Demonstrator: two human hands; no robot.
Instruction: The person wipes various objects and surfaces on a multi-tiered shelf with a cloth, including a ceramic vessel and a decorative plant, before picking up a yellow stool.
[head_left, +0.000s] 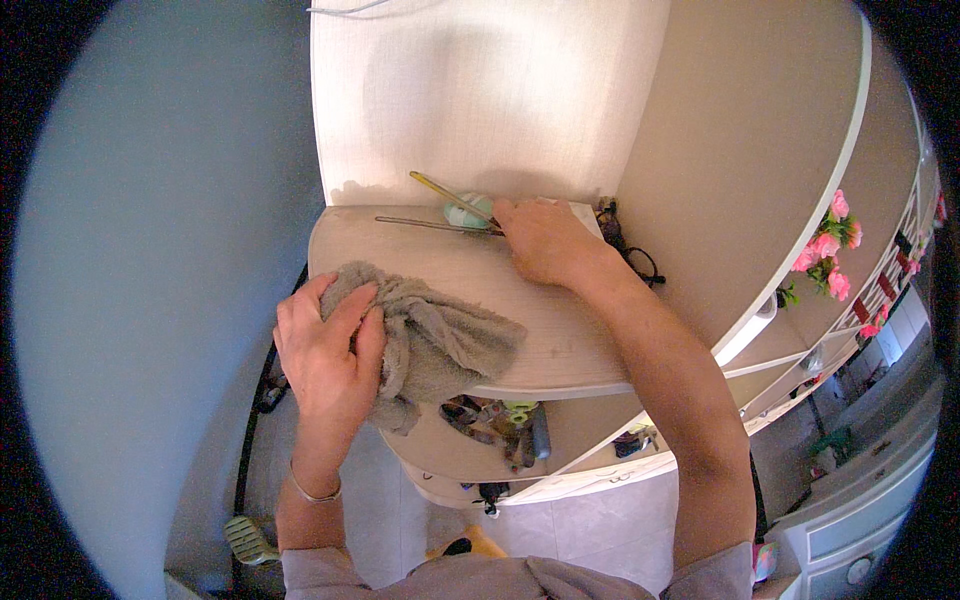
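Note:
My left hand (326, 349) grips a bunched grey-brown cloth (450, 337) at the left front of a curved wooden shelf (570, 345); part of the cloth hangs over the shelf's front edge. Near the shelf's back, my right hand (544, 236) is closed around the ends of a yellow stick-like item (439, 185) and a thin brownish one (420, 222). A pale green roundish object (466, 211) lies beside its fingers, partly covered by the sticks. What else the right palm holds is hidden.
Black-framed glasses (645, 266) and small dark items lie at the shelf's back right corner. A lower shelf (577, 427) holds assorted items. Pink artificial flowers (829, 244) stand farther right. A blue-grey wall (172, 225) rises at the left, with a green brush-like object (250, 538) low down.

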